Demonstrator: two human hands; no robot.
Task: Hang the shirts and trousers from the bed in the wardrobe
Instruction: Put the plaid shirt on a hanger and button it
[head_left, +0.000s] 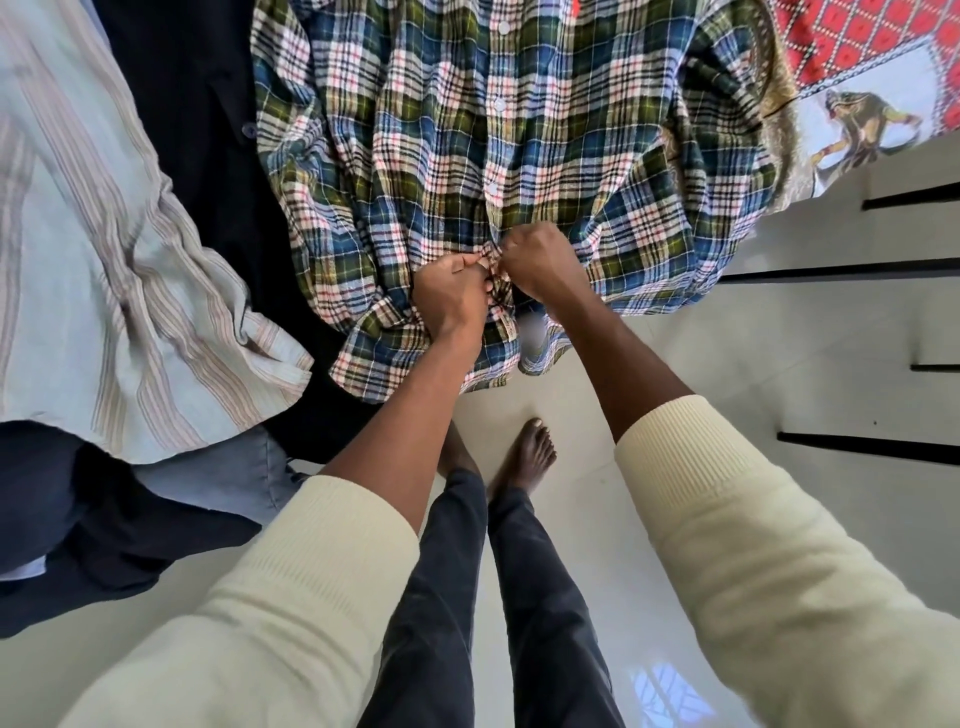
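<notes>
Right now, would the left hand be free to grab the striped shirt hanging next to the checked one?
Probably not yet: the left hand is pinching the checked shirt front together with the right hand. The striped shirt hangs unobstructed nearby.

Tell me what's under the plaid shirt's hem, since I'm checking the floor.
Below the plaid shirt, where both hands pinch its front, pale floor and bare feet show. Whatever lies behind the cloth is covered.

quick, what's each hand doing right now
Left hand: fingers pinching the front edge of the plaid shirt.
Right hand: fingers curled on the same shirt's front.
</notes>
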